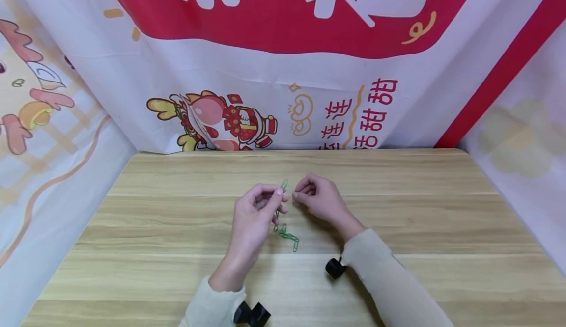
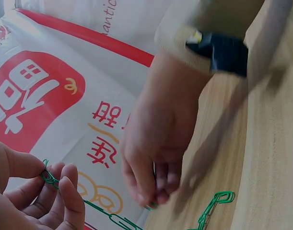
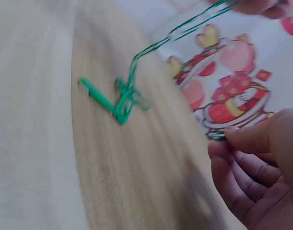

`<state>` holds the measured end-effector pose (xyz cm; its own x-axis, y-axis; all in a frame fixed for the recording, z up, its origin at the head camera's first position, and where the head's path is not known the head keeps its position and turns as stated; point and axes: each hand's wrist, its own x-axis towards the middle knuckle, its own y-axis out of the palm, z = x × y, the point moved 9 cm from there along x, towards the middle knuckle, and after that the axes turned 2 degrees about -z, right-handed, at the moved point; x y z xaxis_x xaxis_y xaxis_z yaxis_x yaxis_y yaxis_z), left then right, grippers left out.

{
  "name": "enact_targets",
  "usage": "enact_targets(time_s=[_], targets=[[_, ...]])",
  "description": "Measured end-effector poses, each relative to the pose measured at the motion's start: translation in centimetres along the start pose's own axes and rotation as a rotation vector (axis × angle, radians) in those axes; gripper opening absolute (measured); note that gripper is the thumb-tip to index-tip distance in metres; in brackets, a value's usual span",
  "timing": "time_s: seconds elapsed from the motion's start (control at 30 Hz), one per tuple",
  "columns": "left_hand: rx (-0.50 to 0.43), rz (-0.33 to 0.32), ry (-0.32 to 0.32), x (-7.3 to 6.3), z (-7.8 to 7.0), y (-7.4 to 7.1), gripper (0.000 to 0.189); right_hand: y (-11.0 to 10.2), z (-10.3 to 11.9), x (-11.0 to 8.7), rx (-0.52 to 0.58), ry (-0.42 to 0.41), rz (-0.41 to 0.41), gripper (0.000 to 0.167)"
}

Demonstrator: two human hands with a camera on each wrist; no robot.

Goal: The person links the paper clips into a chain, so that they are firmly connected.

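Note:
Green paper clips linked into a chain (image 1: pixel 289 236) lie partly on the wooden table, and the chain rises to my left hand (image 1: pixel 254 214). Between thumb and fingers, my left hand pinches the clip at the upper end (image 2: pixel 49 177); several linked clips hang below it. My right hand (image 1: pixel 325 199) is just to the right, apart from the left. In the right wrist view its thumb and forefinger pinch a small green paper clip (image 3: pixel 217 136), mostly covered by the fingertips. Blurred in that view, the chain's lower part (image 3: pixel 124 108) lies bunched on the wood.
The wooden tabletop (image 1: pixel 155 238) stretches out around both hands. A white and red printed cloth (image 1: pixel 265 67) hangs along the back edge, with printed cloths at both sides. Black wrist cameras (image 1: pixel 335 268) sit at both sleeves.

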<state>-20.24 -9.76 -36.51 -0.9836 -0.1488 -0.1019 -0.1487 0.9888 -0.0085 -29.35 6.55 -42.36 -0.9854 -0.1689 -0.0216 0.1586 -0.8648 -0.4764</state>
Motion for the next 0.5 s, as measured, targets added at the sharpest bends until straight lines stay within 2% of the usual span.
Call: enact_targets(time_s=[0.1,0.23,0.5], targets=[[0.008,0.011,-0.005,0.0,0.1,0.2,0.017,-0.9,-0.2,-1.3,0.165,0.035,0.009,0.011],[0.023,0.026,-0.010,-0.1,0.2,0.5,0.018,-2.1,0.8,-2.7,0.335,0.017,0.022,0.016],[0.054,0.071,-0.016,-0.3,0.5,1.6,0.016,-4.8,3.0,-4.6,0.397,-0.101,-0.025,0.019]])
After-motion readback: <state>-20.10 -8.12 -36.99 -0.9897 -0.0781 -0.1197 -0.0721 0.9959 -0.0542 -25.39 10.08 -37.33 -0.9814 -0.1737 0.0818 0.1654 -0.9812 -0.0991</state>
